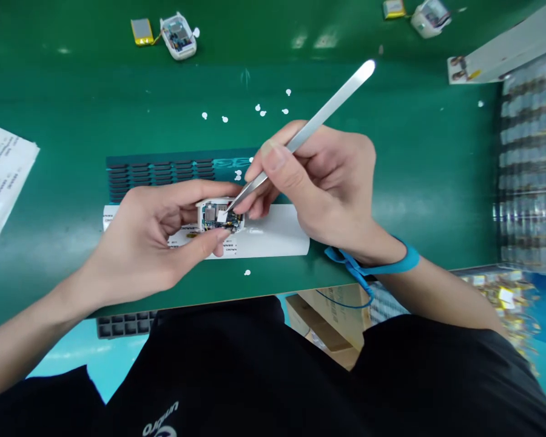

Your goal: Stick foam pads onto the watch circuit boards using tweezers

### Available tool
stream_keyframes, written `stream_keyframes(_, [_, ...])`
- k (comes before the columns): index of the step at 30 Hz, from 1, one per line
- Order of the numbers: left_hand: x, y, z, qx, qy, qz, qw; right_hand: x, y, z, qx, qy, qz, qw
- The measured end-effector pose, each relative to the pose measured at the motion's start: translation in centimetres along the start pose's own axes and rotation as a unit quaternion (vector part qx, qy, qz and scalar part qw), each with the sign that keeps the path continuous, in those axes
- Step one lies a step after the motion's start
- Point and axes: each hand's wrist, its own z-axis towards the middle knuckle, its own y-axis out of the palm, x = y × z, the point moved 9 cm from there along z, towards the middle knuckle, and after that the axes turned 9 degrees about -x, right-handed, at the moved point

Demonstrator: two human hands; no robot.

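Note:
My left hand [159,237] grips a small white device housing [205,205] between thumb and fingers, its open side facing up with a circuit board showing. In my right hand [318,176] is a pair of metal tweezers [332,104], slanting down to the left. Their tip touches or hovers just over a small white square piece [221,216] on the board; which of the two I cannot tell. Beneath both hands lies a white printed strip [277,233]. Behind it is a sheet with rows of dark strips [161,172], partly hidden by my left hand.
Several small white round stickers [260,110] are scattered on the green table [414,158]. Another open device [178,36] with a battery [142,31] lies at the back left, and a similar device [431,18] at the back right. Stacked trays [530,164] stand on the right.

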Motion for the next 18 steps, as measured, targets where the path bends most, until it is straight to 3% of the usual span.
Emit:
stream_keyframes(7, [-0.9,0.6,-0.4,0.019,-0.045,-0.026,0.998,0.2,0.4,0.1,-0.006,0.015,-0.003,1.000])
stream_keyframes(12, [-1.0,0.8,-0.4,0.019,-0.056,-0.012,0.998,0.7,0.5,0.1,-0.014,0.049,-0.035,0.998])
stream_keyframes(18, [-1.1,0.9,-0.7,0.014,-0.062,-0.016,0.998,0.8,0.6,0.1,-0.015,0.042,-0.022,0.999])
